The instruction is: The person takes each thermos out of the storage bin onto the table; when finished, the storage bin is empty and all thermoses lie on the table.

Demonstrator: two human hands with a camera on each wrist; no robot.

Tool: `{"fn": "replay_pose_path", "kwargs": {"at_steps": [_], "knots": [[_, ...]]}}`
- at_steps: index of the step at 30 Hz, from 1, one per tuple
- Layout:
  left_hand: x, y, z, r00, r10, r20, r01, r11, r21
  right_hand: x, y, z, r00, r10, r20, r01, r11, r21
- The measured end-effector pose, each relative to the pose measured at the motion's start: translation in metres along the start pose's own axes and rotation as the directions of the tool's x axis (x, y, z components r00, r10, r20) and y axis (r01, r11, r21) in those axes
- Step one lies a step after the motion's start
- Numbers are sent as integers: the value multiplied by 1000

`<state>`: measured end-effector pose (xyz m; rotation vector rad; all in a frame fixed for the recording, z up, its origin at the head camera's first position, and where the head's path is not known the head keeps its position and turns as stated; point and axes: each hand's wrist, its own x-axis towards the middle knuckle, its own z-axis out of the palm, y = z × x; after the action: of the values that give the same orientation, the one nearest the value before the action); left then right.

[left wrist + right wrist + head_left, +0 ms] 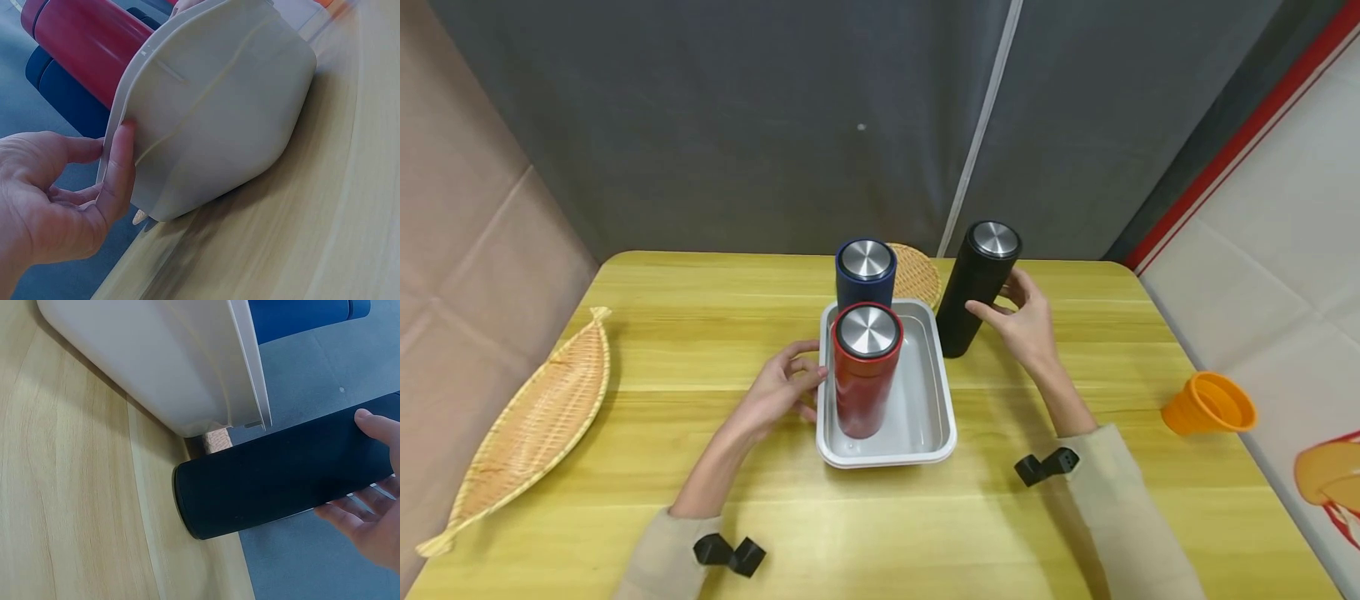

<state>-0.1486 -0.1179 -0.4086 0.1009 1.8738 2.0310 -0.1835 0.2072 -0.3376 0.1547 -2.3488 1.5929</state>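
Observation:
My left hand point(782, 383) is at the left rim of a light grey tray point(925, 454), pinching that rim between thumb and fingers in the left wrist view. Inside the tray stands a red thermos point(867, 387) with a silver-topped lid. Behind it is a blue thermos point(865, 279), its lower part hidden by the red one. A black thermos point(973, 292) is just right of the tray's far corner, its base at the table. Around its upper half my right hand point(1022, 321) holds it, thumb on one side and fingers on the other.
A round woven mat point(916, 275) lies behind the tray, partly covered. On the left is a long leaf-shaped wicker basket point(542, 417). An orange cup point(1208, 404) sits near the right edge of the wooden table point(887, 533). A dark grey wall point(737, 125) borders the far edge.

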Motion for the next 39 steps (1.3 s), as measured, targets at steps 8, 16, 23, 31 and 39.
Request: {"fn": "replay_pose_path", "kwargs": {"at_steps": [8, 16, 23, 31, 39], "knots": [[0, 0, 0, 1000, -4, 0, 4, 1000, 0, -2, -6, 1, 1000, -2, 10, 2, 1000, 6], [0, -5, -2, 1000, -9, 1, 9, 1000, 1, -3, 0, 5, 1000, 4, 15, -4, 1000, 11], [1, -4, -2, 1000, -6, -1, 6, 1000, 2, -3, -2, 5, 1000, -1, 12, 0, 1000, 26], [0, -3, -2, 1000, -5, 3, 5, 1000, -10, -6, -2, 9, 1000, 3, 7, -4, 994, 106], [1, -3, -2, 1000, -7, 3, 8, 1000, -14, -12, 2, 17, 998, 9, -56, 1, 984, 176]]}}
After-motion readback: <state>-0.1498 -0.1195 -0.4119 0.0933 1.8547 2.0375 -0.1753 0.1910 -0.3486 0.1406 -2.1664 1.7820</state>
